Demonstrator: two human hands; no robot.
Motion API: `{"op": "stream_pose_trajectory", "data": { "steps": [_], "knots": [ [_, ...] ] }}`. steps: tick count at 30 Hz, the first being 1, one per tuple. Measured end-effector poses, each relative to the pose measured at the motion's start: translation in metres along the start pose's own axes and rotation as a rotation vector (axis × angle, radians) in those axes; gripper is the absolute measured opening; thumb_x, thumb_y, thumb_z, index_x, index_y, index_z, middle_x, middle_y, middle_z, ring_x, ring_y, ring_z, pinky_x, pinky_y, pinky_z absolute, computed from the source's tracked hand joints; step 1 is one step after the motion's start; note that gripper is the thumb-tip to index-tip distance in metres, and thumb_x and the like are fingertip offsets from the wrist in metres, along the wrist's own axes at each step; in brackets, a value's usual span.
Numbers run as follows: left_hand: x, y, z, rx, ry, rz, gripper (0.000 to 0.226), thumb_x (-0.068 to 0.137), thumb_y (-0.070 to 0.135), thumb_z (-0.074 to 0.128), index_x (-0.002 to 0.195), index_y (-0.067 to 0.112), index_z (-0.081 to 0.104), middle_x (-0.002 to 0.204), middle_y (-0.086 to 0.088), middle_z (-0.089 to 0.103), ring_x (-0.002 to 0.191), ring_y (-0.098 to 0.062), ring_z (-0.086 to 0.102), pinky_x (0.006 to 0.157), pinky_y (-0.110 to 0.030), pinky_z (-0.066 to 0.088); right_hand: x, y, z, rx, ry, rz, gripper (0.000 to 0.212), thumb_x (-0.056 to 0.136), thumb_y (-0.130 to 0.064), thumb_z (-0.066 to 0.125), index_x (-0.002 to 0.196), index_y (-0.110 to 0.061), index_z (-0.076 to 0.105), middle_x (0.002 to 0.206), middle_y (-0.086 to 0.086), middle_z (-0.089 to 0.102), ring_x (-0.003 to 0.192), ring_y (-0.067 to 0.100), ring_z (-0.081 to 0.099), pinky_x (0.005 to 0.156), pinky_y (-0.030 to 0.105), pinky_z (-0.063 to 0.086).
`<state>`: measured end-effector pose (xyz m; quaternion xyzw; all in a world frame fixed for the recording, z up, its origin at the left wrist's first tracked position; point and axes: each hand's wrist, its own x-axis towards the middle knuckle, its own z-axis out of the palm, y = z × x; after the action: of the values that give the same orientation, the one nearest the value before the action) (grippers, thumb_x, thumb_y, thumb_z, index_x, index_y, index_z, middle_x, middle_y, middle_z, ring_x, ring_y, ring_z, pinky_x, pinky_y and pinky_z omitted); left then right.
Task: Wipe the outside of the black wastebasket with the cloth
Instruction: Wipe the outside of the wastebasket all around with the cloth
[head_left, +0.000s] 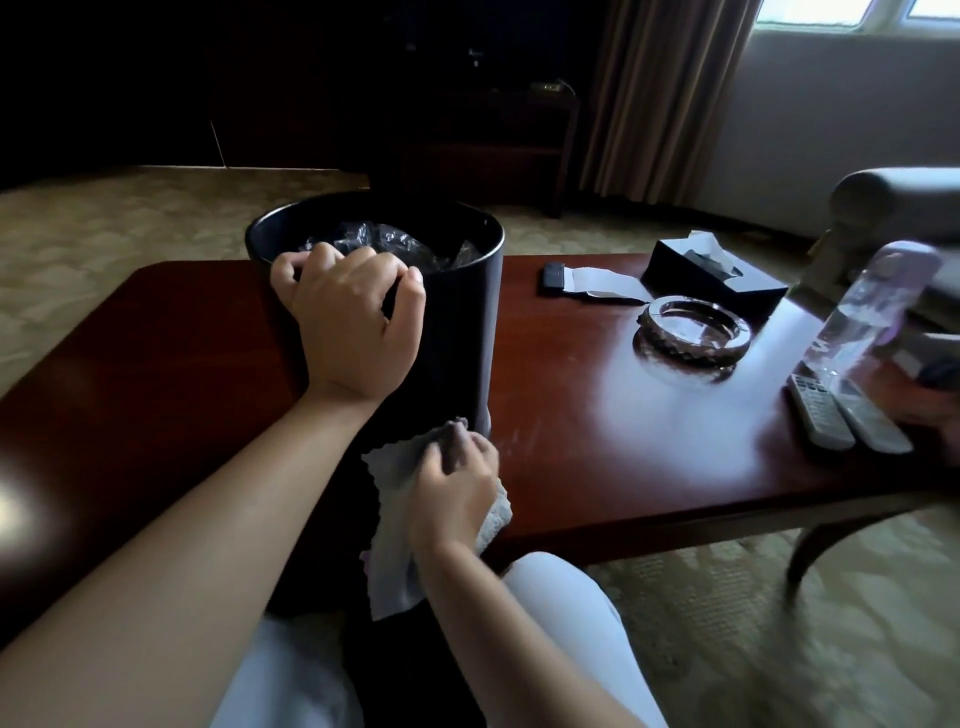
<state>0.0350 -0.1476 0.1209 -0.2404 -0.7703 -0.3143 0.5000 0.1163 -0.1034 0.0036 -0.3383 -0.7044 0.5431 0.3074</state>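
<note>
Black wastebasket (457, 332) was seen standing upright on the dark red wooden table (597, 441), near the table's front edge, and was taken here as the landmark. Crumpled clear plastic (384, 244) was visible inside its round opening. Its near rim was gripped by the left hand (353, 322), the fingers curled over the top edge and the thumb pressed against the outer wall. At the foot of the wastebasket, on its near side, a pale cloth (395, 525) was held by the right hand (457, 493); the fingers were bent and closed on the bunched cloth, which was pressed to the lowest part of the outer wall, while a loose end hung past the table edge. To the right of the wastebasket, well apart from it, a round glass ashtray (693, 332) was set on the table. Beyond the ashtray, a black tissue box (722, 280) was placed, with a small dark object (555, 278) and a white paper (608, 283) lying between it and the wastebasket. Farthest right of the wastebasket, two pale remote controls (841, 415) were laid side by side, with a clear plastic bottle (872, 312) just beside them.
</note>
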Motion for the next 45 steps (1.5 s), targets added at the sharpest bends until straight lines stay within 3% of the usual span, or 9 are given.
{"op": "stream_pose_trajectory", "data": {
  "steps": [4, 9, 19, 24, 31, 37, 40, 42, 45],
  "knots": [
    [-0.001, 0.001, -0.002, -0.005, -0.054, -0.014, 0.037, 0.088, 0.030, 0.041, 0.057, 0.012, 0.051, 0.058, 0.005, 0.050, 0.072, -0.020, 0.046, 0.088, -0.036, 0.021, -0.001, 0.027, 0.003, -0.201, -0.039, 0.022, 0.031, 0.093, -0.013, 0.051, 0.121, -0.011, 0.062, 0.119, 0.005, 0.052, 0.108, 0.017, 0.051, 0.085, 0.006, 0.024],
    [0.003, 0.005, -0.003, -0.060, -0.075, -0.062, 0.039, 0.088, 0.029, 0.042, 0.052, 0.019, 0.033, 0.050, 0.014, 0.028, 0.070, -0.012, 0.038, 0.088, -0.045, 0.028, 0.003, 0.035, -0.002, -0.371, -0.069, -0.032, 0.027, 0.092, -0.021, 0.049, 0.114, -0.015, 0.063, 0.118, -0.001, 0.051, 0.099, 0.013, 0.050, 0.074, 0.009, 0.020],
    [0.022, -0.036, -0.019, -0.251, -0.207, -0.121, 0.045, 0.078, 0.032, 0.047, 0.039, 0.024, 0.027, 0.041, 0.007, 0.043, 0.051, -0.001, 0.040, 0.075, -0.039, 0.032, -0.018, 0.031, 0.001, -0.356, -0.097, -0.132, 0.022, 0.093, -0.021, 0.052, 0.100, -0.012, 0.070, 0.112, -0.003, 0.056, 0.097, 0.013, 0.053, 0.074, 0.011, 0.026],
    [0.027, -0.044, -0.028, -0.233, -0.258, -0.105, 0.045, 0.079, 0.037, 0.045, 0.042, 0.019, 0.027, 0.039, -0.003, 0.030, 0.050, -0.016, 0.036, 0.070, -0.034, 0.035, -0.019, 0.035, 0.002, -0.339, -0.099, -0.178, 0.016, 0.088, -0.013, 0.057, 0.082, -0.005, 0.070, 0.101, 0.000, 0.062, 0.089, 0.018, 0.058, 0.070, 0.011, 0.025],
    [0.011, -0.013, -0.016, 0.054, -0.123, -0.009, 0.039, 0.089, 0.034, 0.043, 0.057, 0.014, 0.054, 0.061, -0.002, 0.058, 0.075, -0.027, 0.057, 0.086, -0.038, 0.026, -0.018, 0.040, 0.005, -0.325, -0.066, -0.193, 0.009, 0.082, -0.010, 0.063, 0.075, -0.005, 0.066, 0.095, 0.005, 0.064, 0.083, 0.021, 0.059, 0.070, 0.011, 0.023],
    [0.013, -0.006, -0.011, -0.077, -0.120, -0.127, 0.046, 0.082, 0.031, 0.045, 0.043, 0.024, 0.021, 0.039, 0.013, 0.023, 0.056, -0.015, 0.040, 0.083, -0.039, 0.030, 0.002, 0.031, -0.011, -0.356, -0.072, 0.009, 0.021, 0.093, -0.029, 0.053, 0.107, -0.024, 0.067, 0.118, -0.010, 0.055, 0.102, 0.010, 0.053, 0.064, 0.014, 0.018],
    [0.018, -0.018, -0.017, -0.152, -0.095, -0.107, 0.045, 0.074, 0.020, 0.046, 0.042, 0.028, 0.016, 0.032, 0.001, 0.020, 0.042, -0.006, 0.030, 0.064, -0.035, 0.033, 0.002, 0.031, -0.011, -0.356, -0.115, -0.007, 0.021, 0.093, -0.029, 0.053, 0.106, -0.024, 0.068, 0.116, -0.010, 0.056, 0.100, 0.008, 0.052, 0.066, 0.012, 0.021],
    [0.020, -0.026, -0.019, -0.211, -0.111, -0.099, 0.043, 0.071, 0.020, 0.045, 0.042, 0.029, 0.015, 0.039, 0.008, 0.041, 0.041, -0.002, 0.034, 0.058, -0.027, 0.023, -0.004, 0.033, -0.006, -0.325, -0.129, -0.067, 0.018, 0.091, -0.025, 0.055, 0.101, -0.019, 0.069, 0.111, -0.006, 0.058, 0.097, 0.010, 0.053, 0.071, 0.011, 0.025],
    [0.020, -0.026, -0.022, -0.230, -0.111, -0.099, 0.043, 0.071, 0.019, 0.045, 0.042, 0.030, 0.015, 0.031, 0.003, 0.017, 0.040, -0.004, 0.028, 0.059, -0.034, 0.025, -0.016, 0.035, 0.003, -0.287, -0.096, -0.096, 0.015, 0.088, -0.020, 0.058, 0.094, -0.013, 0.070, 0.105, -0.001, 0.061, 0.094, 0.014, 0.055, 0.073, 0.011, 0.027]
  ]
}}
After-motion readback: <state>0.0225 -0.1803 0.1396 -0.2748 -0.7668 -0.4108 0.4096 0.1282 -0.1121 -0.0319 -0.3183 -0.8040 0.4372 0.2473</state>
